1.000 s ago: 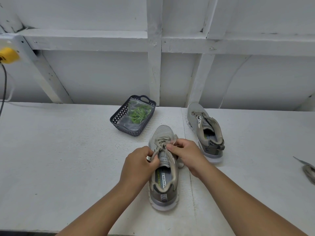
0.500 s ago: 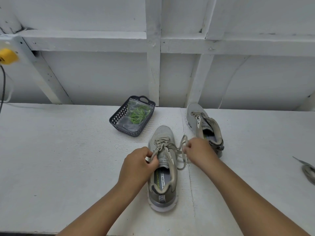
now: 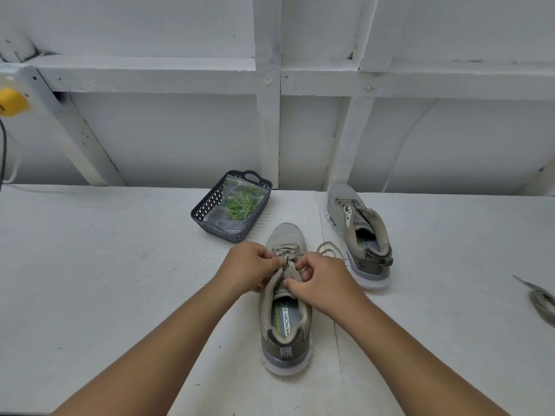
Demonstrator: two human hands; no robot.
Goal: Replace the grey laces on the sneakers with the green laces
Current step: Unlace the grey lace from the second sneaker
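Observation:
A grey sneaker [image 3: 285, 322] stands in front of me, toe pointing away, its grey lace [image 3: 285, 253] partly threaded. My left hand [image 3: 249, 270] pinches the lace at the left side of the eyelets. My right hand [image 3: 322, 283] grips the tongue and lace on the right side. A loose loop of the grey lace [image 3: 329, 250] lies on the table beside my right hand. A second grey sneaker [image 3: 360, 235], with no lace, sits at the right rear. Green laces [image 3: 241, 203] lie in a clear bag inside a dark basket [image 3: 207, 216].
The white table [image 3: 105, 265] runs to a white framed wall behind. Another grey lace [image 3: 543, 301] lies bunched at the right edge. A yellow object [image 3: 12, 102] with a black cable is fixed at the far left.
My right hand pulled a length of lace out to the right, let it drop on the table, and came back onto the sneaker's tongue. My left hand stayed at the eyelets.

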